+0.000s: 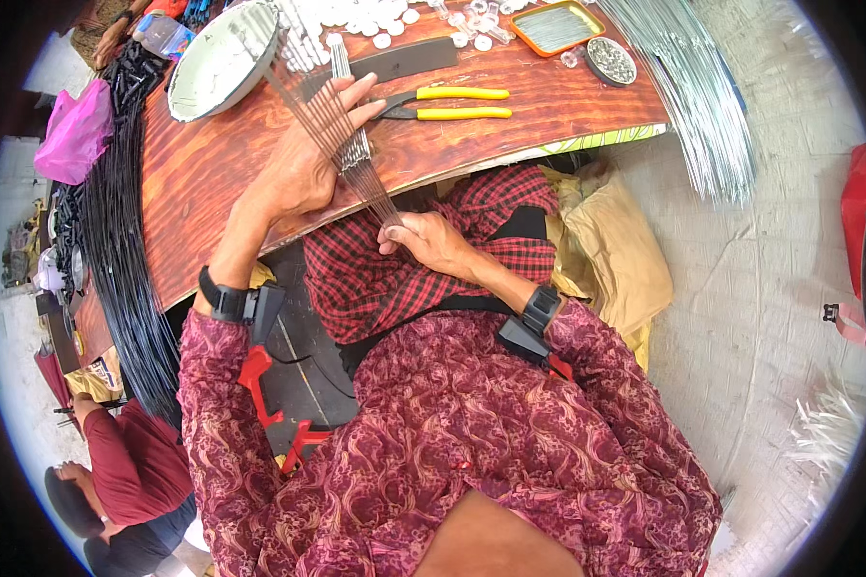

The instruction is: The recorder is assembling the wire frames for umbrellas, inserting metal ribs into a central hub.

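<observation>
A bundle of thin dark metal rods (303,111) slants from over the table down toward my lap, fanned out at its upper end. My left hand (298,163) is around its middle, with two fingers stretched across a second set of silver rods (341,60); the rods partly hide its grip. Where the two sets meet beside my left hand, silver metal parts (356,151) show. My right hand (428,240) pinches the lower ends of the dark rods just past the table's near edge. Close to my left fingertips lie pliers with yellow handles (462,93).
On the wooden table (548,111) are a white basin (188,82), a dark flat bar (419,58), white discs (382,40), an orange tray (558,27) and a bowl of small metal parts (611,61). Long silver rods (698,106) and black rods (130,260) overhang the sides. Another person (140,462) sits at left.
</observation>
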Available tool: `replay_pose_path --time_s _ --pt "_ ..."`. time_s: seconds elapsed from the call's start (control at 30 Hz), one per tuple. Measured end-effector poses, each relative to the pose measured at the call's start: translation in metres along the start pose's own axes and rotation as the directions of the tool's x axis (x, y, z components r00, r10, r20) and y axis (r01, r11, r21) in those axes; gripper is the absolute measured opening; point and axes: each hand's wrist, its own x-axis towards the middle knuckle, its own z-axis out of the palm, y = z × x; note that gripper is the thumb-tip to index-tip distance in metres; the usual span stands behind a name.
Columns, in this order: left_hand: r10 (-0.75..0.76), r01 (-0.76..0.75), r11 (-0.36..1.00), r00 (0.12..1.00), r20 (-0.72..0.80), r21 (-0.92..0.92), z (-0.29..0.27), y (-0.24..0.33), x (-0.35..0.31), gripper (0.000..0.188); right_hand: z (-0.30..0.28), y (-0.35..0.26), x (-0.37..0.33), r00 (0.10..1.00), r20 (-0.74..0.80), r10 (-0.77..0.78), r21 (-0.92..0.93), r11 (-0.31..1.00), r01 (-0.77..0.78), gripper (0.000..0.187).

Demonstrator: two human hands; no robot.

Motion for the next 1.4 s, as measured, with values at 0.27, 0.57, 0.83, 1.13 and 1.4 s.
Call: replay_pose_path --time_s 0.27,0.57,0.83,1.13,1.4 --pt "-0.084 0.101 0.991 0.979 0.186 -0.084 -0.007 0.040 -0.010 0.097 -0.004 0.033 0.001 0.995 -0.062 -0.078 -0.234 0.970 0.061 0.032" --pt "-0.163 0.176 0.978 0.980 -0.113 0.111 0.033 0.047 -0.012 0.098 -0.019 0.025 0.027 0.996 -0.020 -0.089 -0.550 0.833 0.063 0.033" --pt "-0.211 0.219 0.975 0.965 -0.158 0.036 0.031 0.052 -0.016 0.102 -0.074 -0.106 -0.020 0.940 -0.078 -0.332 -0.766 0.624 0.157 0.015" --pt "-0.244 0.250 0.968 0.956 -0.166 0.020 0.032 0.055 -0.016 0.110 -0.128 -0.121 0.011 0.848 -0.115 -0.517 -0.961 0.276 0.038 0.022" --pt "-0.317 0.327 0.945 0.927 -0.202 0.017 0.031 0.056 -0.019 0.115 -0.148 -0.139 0.008 0.848 -0.241 -0.472 -0.927 0.370 -0.057 0.019"
